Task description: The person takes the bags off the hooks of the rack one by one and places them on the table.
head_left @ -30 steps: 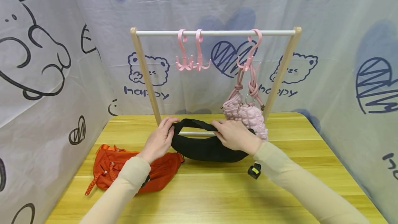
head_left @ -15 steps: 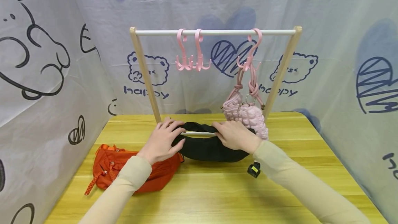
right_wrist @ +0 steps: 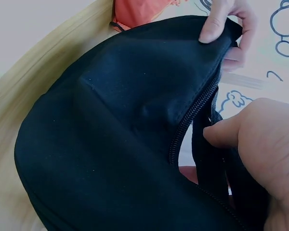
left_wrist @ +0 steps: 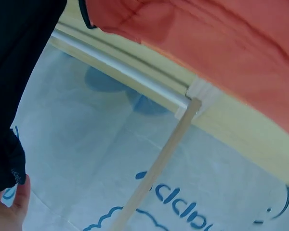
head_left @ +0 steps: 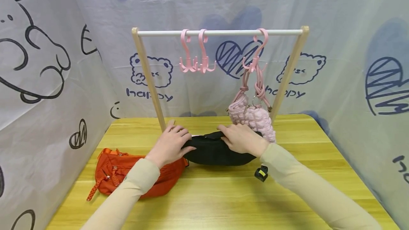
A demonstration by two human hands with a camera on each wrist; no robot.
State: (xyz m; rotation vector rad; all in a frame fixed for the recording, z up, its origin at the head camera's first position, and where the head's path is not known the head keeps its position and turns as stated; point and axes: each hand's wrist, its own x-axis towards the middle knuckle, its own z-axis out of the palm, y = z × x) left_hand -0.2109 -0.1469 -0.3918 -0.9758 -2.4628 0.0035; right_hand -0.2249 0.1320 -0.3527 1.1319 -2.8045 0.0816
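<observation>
Both hands are on a black zippered waist bag (head_left: 217,153) in the middle of the head view. My left hand (head_left: 172,143) pinches its left end, and the right wrist view shows that thumb (right_wrist: 213,30) lying on the bag's front. My right hand (head_left: 244,139) holds the black strap (right_wrist: 208,159) behind the zipper (right_wrist: 192,113), with its thumb over the strap. Part of the strap is hidden behind the bag. An orange waist bag (head_left: 166,180) lies on the table, partly covered by my left sleeve.
Behind the black bag stands a rack with a white rail (head_left: 230,32) and wooden posts (head_left: 150,77). Pink hooks (head_left: 203,54) hang from it, and one pink hook (head_left: 254,63) carries a quilted pink bag (head_left: 254,118). A small black piece (head_left: 261,173) shows below my right sleeve.
My left hand has let go of the strap's left part, spread, and taken the bag's left end. The strap loop has sunk behind the bag, while my right hand has stayed put.
</observation>
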